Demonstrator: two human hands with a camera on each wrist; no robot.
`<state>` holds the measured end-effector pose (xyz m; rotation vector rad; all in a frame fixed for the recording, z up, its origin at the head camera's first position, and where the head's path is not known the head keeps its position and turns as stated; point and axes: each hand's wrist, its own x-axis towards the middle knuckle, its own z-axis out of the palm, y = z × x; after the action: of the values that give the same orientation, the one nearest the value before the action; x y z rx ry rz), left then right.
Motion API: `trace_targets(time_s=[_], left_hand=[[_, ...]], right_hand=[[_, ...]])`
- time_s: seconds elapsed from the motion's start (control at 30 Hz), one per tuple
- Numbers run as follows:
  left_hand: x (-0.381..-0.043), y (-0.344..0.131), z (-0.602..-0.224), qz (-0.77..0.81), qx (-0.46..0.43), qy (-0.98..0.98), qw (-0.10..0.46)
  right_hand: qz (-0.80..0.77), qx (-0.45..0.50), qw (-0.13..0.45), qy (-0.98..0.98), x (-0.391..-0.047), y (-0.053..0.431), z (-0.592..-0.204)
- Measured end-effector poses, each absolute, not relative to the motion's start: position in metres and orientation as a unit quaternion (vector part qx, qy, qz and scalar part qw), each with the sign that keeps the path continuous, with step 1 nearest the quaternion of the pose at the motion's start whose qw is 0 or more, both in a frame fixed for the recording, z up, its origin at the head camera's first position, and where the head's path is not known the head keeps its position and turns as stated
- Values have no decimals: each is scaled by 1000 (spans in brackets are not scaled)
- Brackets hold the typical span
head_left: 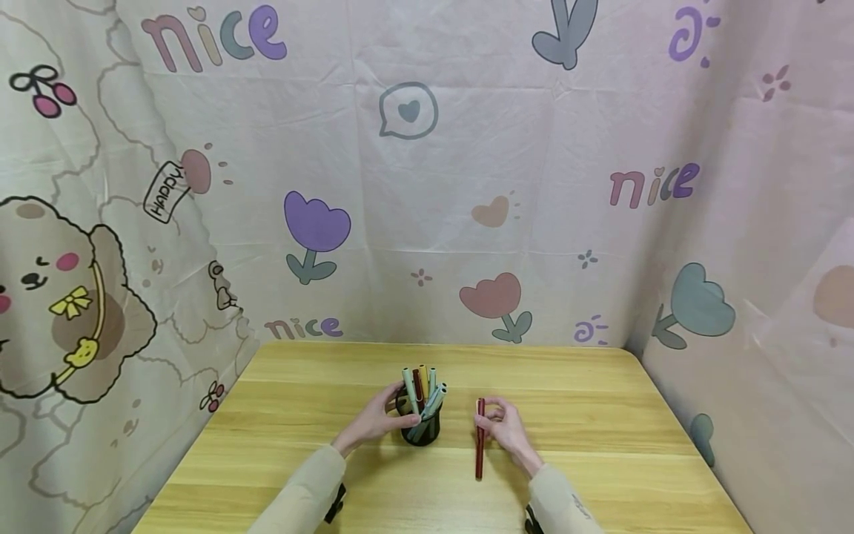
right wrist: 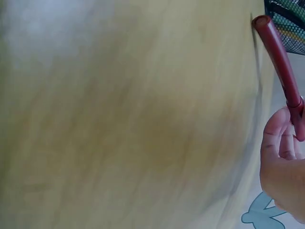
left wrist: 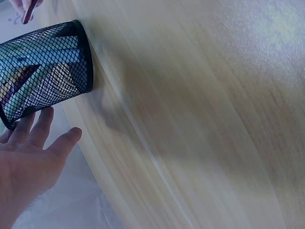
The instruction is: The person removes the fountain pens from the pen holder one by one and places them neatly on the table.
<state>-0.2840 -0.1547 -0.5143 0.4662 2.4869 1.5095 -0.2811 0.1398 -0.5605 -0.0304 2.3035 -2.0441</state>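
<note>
Near the middle of the table, a black mesh pen holder [head_left: 427, 436] stands upright with several pens in it, pale green, dark red and yellow. My left hand [head_left: 373, 421] is at its left side. In the left wrist view those fingers [left wrist: 42, 126] reach straight to the mesh, their tips partly hidden behind it, and the thumb is spread apart. To the right of the holder, my right hand [head_left: 505, 429] pinches a dark red pen [head_left: 479, 454] near its upper end. The right wrist view shows the pen's clip beside the fingers and its other end pointing away.
The wood-grain table [head_left: 567, 386] reaches back to a printed curtain [head_left: 427, 208], which also hangs along both sides. Beige sleeves [head_left: 307, 482] cover both forearms, with dark bands at the wrists.
</note>
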Motion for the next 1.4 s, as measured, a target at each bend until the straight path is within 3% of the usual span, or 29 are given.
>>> trace_targets(time_s=[0.7,1.4], left_hand=[[-285,-155,-516,511,153,840,103],[-282,-156,-514,505,153,843,101]], right_hand=[[-571,-37,87,816,-287,133,-561],[-522,-22,77,849,-293,128,-565]])
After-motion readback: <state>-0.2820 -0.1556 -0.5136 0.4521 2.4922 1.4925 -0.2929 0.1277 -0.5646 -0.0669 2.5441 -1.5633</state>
